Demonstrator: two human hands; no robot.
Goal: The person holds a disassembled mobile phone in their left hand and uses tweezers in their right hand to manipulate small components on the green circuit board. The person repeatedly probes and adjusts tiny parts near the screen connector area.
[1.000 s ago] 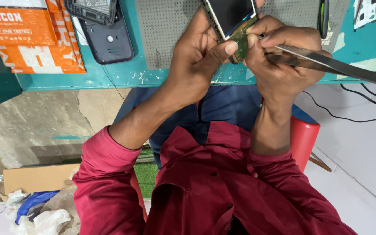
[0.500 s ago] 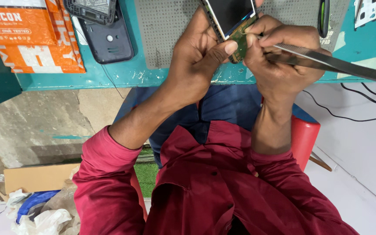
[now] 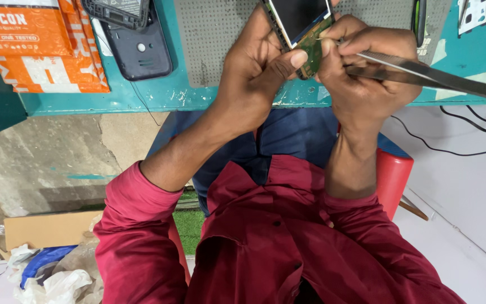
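- The left hand [image 3: 254, 73] is clamped around an opened phone [image 3: 302, 25], thumb pressed flat against the edge of its green circuit board [image 3: 314, 50].
- The phone sits raised at the near edge of the teal workbench [image 3: 142, 95], over a grey perforated mat [image 3: 209, 39], dark screen tilted up.
- The right hand [image 3: 367, 67] is curled tight around a pair of metal tweezers [image 3: 423, 70], the tips meeting the circuit board right beside the left thumb.
- The two hands are almost touching, the board between them.
- Off to the left on the bench: a dark phone back cover [image 3: 142, 48] with another dark part lying partly on top of it, and orange packets [image 3: 35, 48] just beside them.
- Black cables [image 3: 468, 121] trail off the bench's right end.
- Below, red sleeves, blue trousers and a red stool [image 3: 392, 177].
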